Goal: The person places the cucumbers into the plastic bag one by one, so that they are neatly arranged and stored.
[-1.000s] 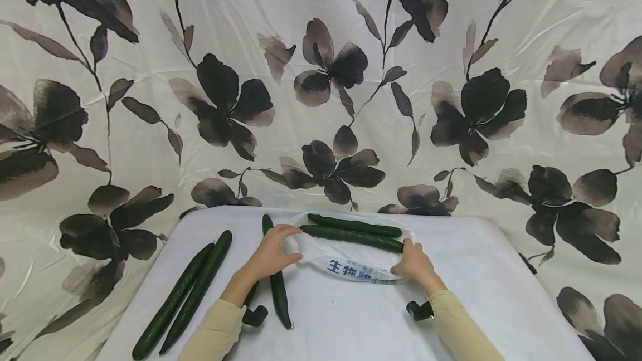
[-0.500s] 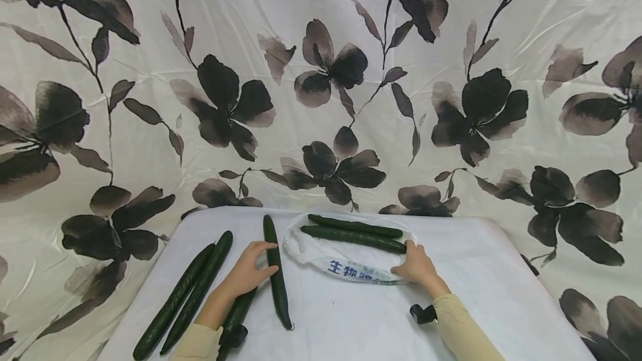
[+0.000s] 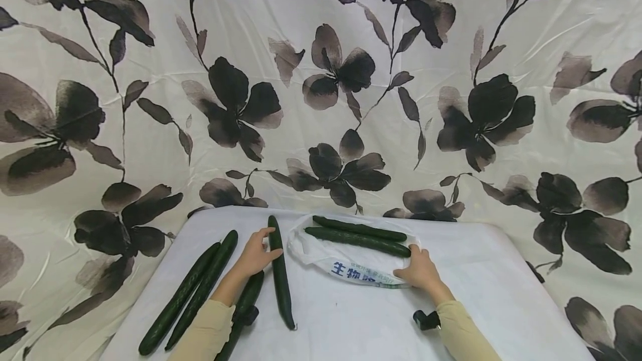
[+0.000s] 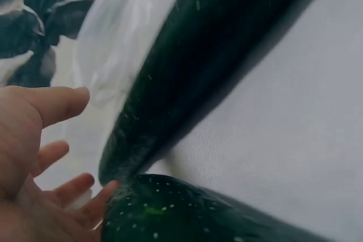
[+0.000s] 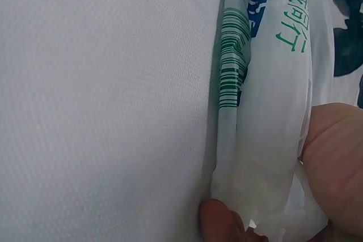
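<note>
My left hand (image 3: pixel 253 255) is at a cucumber (image 3: pixel 282 283) lying lengthwise in the middle of the table, thumb and fingers spread on either side of its upper part. In the left wrist view the fingers look loosely extended, with a fingertip right at the tip of a nearer cucumber (image 4: pixel 170 211). My right hand (image 3: pixel 421 269) holds the right end of a white plastic bag (image 3: pixel 321 252) printed with blue characters. Its fingertips and palm close around the bag's end in the right wrist view. Two cucumbers (image 3: pixel 358 238) lie side by side in the bag's mouth.
Two more cucumbers (image 3: pixel 188 294) lie side by side at the left of the white-covered table (image 3: pixel 351 327). Another cucumber (image 3: pixel 252 289) lies partly hidden by the left forearm. A flower-printed cloth (image 3: pixel 401 127) hangs behind the table's far edge.
My left hand has let go of the bag's left edge and moved left to the middle cucumber. The right hand stays at the bag's right end. The head view has shifted slightly.
</note>
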